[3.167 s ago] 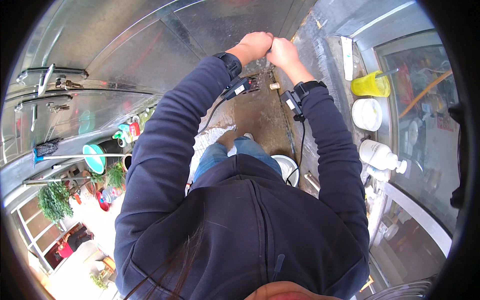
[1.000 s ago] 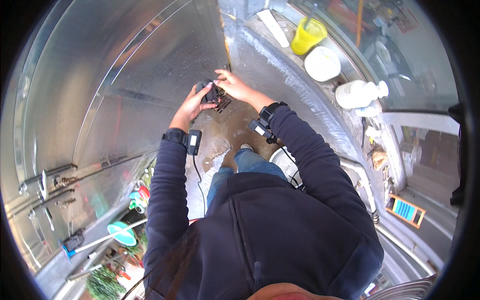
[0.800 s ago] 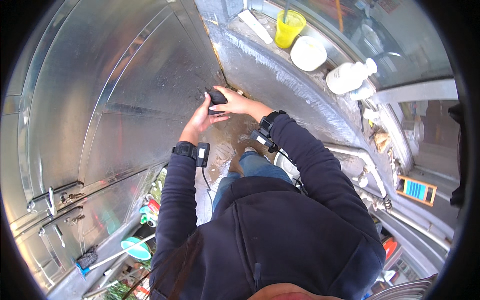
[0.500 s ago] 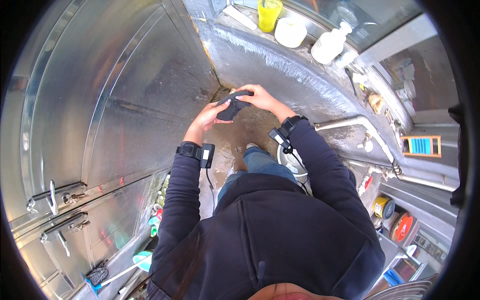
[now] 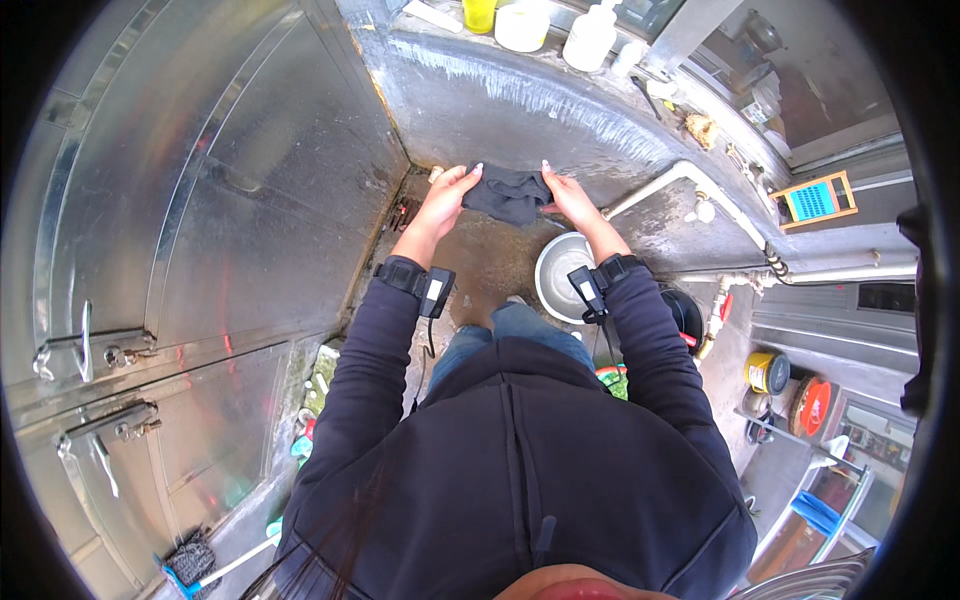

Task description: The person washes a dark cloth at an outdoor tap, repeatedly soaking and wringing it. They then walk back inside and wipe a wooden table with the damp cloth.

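Cloth (image 5: 508,195), dark grey and creased, hangs in the upper middle of the frame, stretched between both hands. The left hand (image 5: 440,208) pinches one end, thumb on top; the right hand (image 5: 574,200) grips the other likewise, which probably spreads the fabric instead of letting it bunch. It is held well ahead of the dark top (image 5: 520,450), perhaps so drips would miss the clothes. Right of centre, a pale basin (image 5: 541,285) sits on the floor (image 5: 480,255) near the tap (image 5: 703,211), presumably handy for water. Along the upper edge, a white pump bottle (image 5: 590,40) and yellow cup (image 5: 479,14) stand together, likely kept above the wet.
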A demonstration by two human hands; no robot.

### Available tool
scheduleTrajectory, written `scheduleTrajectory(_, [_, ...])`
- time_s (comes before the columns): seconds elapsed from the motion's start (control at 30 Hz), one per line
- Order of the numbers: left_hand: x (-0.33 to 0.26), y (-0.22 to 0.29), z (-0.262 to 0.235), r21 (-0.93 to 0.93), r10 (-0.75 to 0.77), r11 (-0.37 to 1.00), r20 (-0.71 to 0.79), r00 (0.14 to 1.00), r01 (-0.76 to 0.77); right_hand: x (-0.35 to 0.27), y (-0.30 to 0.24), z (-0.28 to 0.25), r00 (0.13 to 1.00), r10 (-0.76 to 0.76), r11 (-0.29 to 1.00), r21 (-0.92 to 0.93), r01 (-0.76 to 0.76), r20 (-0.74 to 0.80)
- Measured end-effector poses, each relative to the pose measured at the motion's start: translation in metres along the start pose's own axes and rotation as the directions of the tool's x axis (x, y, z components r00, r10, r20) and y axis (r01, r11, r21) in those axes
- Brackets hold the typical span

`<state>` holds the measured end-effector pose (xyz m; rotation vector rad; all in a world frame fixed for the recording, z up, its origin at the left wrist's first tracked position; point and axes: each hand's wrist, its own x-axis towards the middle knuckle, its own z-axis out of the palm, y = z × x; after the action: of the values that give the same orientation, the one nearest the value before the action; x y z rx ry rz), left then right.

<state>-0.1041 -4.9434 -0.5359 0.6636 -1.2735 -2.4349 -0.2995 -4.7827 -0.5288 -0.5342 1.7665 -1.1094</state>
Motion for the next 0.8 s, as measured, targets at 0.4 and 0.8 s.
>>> scheduleTrajectory(0.4, [0.016, -0.008, 0.135, -0.024, -0.143, 0.990, -0.021, 0.990, 0.142, -0.011, 0.015, -0.099, 0.905, -0.308, 0.951, 0.116, 0.286, 0.295])
scheduleTrajectory(0.8, [0.057, -0.042, 0.164, 0.374, -0.143, 0.880, -0.380, 0.914, 0.293, -0.016, 0.008, -0.156, 0.774, -0.629, 0.775, -0.139, 0.616, -0.074])
